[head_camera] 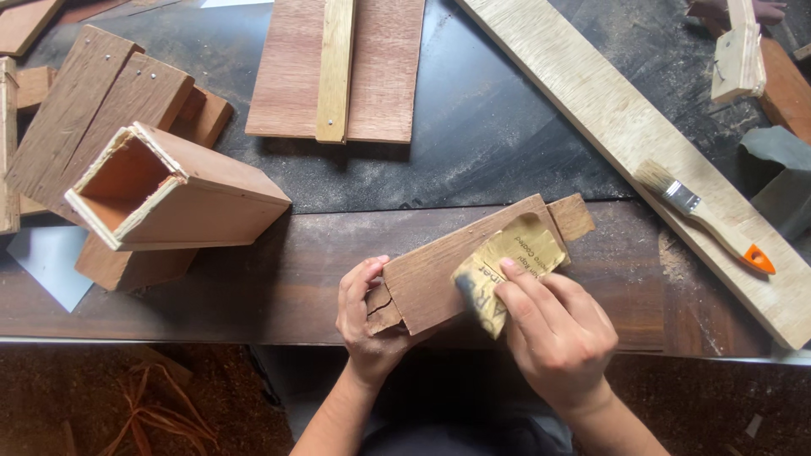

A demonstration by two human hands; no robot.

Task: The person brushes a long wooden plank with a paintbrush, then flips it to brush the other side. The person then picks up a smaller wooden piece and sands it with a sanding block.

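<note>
Item: wooden piece (456, 266), near edge of workbench (253, 270), centre. Left hand (365, 314) grips its cracked left end, fingers clenched. Right hand (553, 325) presses folded sandpaper (507, 270) on its face, fingers clamping the sheet. Sanding looks underway; surface remains rough, unfinished. 1 paintbrush (705, 215) untouched on plank (642, 143), right. Open wooden box (169, 190), left.

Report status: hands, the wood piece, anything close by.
Left hand grips wooden block end. Right hand presses sandpaper on it. Open wooden box lies left, paintbrush right, both apart.
</note>
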